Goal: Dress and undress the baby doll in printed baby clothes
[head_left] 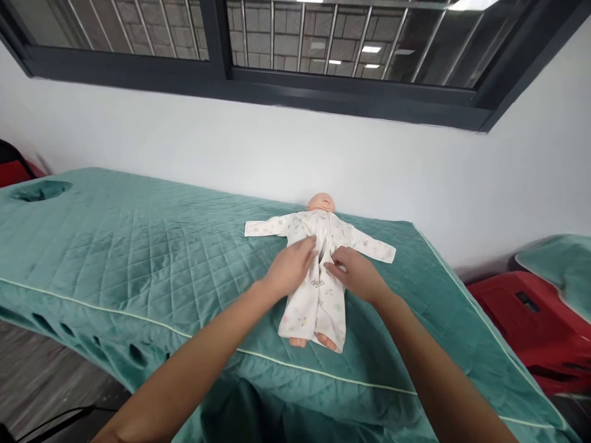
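Note:
A baby doll (322, 202) lies on its back on the green quilted bed cover, its head toward the wall. It wears a white printed baby gown (318, 301) with both sleeves spread out sideways. Only the head and the feet show outside the cloth. On the left edge of the gown's front, my left hand (293, 264) has its fingers closed on the fabric. Opposite it, my right hand (357, 272) pinches the other edge between thumb and fingers. A narrow gap in the front shows between the two hands.
The bed cover (161, 246) has a face hole (42, 190) at its far left. Behind stands a white wall (194, 135) below a dark-framed window (323, 92). A red plastic chair (521, 307) is at the right, with green cloth (563, 264) over it.

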### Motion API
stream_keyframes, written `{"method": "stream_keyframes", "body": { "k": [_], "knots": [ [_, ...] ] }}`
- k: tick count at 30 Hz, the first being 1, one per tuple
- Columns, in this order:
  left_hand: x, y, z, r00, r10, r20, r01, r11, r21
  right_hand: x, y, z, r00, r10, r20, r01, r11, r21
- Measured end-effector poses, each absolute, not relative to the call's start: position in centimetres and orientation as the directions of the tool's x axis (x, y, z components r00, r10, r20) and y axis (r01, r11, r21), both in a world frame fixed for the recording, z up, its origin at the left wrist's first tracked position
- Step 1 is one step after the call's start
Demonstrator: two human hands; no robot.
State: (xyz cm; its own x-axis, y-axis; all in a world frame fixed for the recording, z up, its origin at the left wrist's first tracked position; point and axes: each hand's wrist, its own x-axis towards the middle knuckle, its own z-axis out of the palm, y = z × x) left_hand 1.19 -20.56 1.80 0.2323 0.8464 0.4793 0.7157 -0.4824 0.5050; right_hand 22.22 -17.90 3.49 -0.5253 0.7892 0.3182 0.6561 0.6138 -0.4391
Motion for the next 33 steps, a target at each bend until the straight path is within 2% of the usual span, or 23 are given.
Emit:
{"method": "stream_keyframes", "body": {
  "k": [2, 4, 5, 7, 8, 10, 12, 17, 20, 23, 25, 28, 33],
  "knots": [
    [1.5, -20.4, 1.1, 0.365, 0.772, 0.521, 0.652, -0.611, 0.449, 22.4, -17.9, 3.4, -0.482, 0.827, 0.287, 0.65, 0.558, -0.516],
    [1.0, -19.4, 0.1, 0.277, 0.745, 0.607, 0.619, -0.622, 0.479, 22.8, -17.2, 3.4, -0.351, 0.888, 0.296, 0.616, 0.457, -0.642],
    [0.6, -18.6, -0.4, 0.152, 0.764, 0.627, 0.617, -0.569, 0.544, 22.9, -16.6, 3.5, -0.275, 0.91, 0.31, 0.59, 0.414, -0.693],
    [-0.1, -16.3, -1.1, -0.118, 0.834, 0.539, 0.585, -0.38, 0.717, 22.8, -14.5, 3.6, -0.134, 0.93, 0.343, 0.55, 0.358, -0.754],
    [-0.2, -15.1, -1.2, -0.203, 0.869, 0.451, 0.557, -0.276, 0.784, 22.5, -13.1, 3.6, -0.082, 0.933, 0.35, 0.541, 0.336, -0.771],
    [-0.1, -12.5, -1.1, -0.261, 0.915, 0.307, 0.514, -0.137, 0.847, 21.5, -9.9, 3.5, -0.005, 0.939, 0.345, 0.543, 0.292, -0.787],
    [0.8, -10.0, -0.4, -0.246, 0.929, 0.277, 0.498, -0.125, 0.858, 20.3, -6.8, 3.2, 0.041, 0.945, 0.324, 0.58, 0.242, -0.778],
    [3.0, -4.6, 2.5, -0.075, 0.952, 0.296, 0.368, -0.249, 0.896, 18.6, -3.3, 2.1, 0.108, 0.967, 0.232, 0.626, 0.115, -0.772],
    [3.1, -2.1, 3.6, -0.109, 0.968, 0.227, 0.305, -0.184, 0.934, 18.8, -3.8, 2.1, 0.091, 0.98, 0.18, 0.583, 0.094, -0.807],
    [2.4, -1.4, 3.5, -0.18, 0.964, 0.196, 0.419, -0.105, 0.902, 19.1, -4.2, 2.1, 0.066, 0.989, 0.134, 0.567, 0.073, -0.82],
    [1.9, -1.9, 3.3, -0.13, 0.976, 0.174, 0.489, -0.09, 0.868, 19.3, -4.1, 2.1, 0.064, 0.989, 0.133, 0.572, 0.073, -0.817],
    [1.5, -3.0, 3.2, 0.016, 0.992, 0.128, 0.49, -0.12, 0.864, 19.2, -3.8, 2.0, 0.077, 0.986, 0.151, 0.572, 0.08, -0.816],
    [1.7, -3.2, 3.4, 0.077, 0.976, 0.203, 0.543, -0.212, 0.812, 19.0, -3.9, 2.3, 0.1, 0.988, 0.114, 0.551, 0.041, -0.834]
  ]
}}
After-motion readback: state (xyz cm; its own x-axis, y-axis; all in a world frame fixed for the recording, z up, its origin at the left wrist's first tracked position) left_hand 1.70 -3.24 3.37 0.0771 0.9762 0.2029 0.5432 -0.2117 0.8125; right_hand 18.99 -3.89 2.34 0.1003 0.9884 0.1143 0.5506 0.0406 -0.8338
